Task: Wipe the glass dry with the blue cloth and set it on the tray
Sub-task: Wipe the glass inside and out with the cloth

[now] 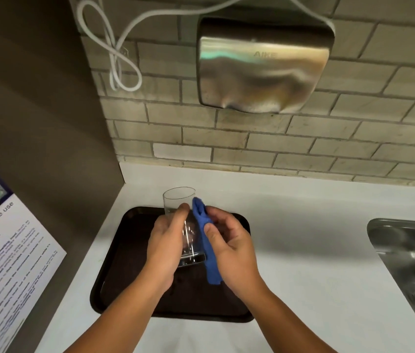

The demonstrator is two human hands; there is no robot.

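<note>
A clear drinking glass [178,200] is held upright and slightly tilted above the dark brown tray [114,263]. My left hand [165,248] is wrapped around its lower part from the left. A folded blue cloth [207,248] is pressed against the glass's right side by my right hand [231,248]. The glass's thick base shows between my two hands, lifted off the tray. The tray lies on the white counter [303,238] beneath both hands.
A steel sink [410,256] is set into the counter at the right. On the tiled wall above hangs a metal hand dryer [262,67] with a white cable [114,59]. A printed microwave notice [5,250] is fixed to the brown panel at the left.
</note>
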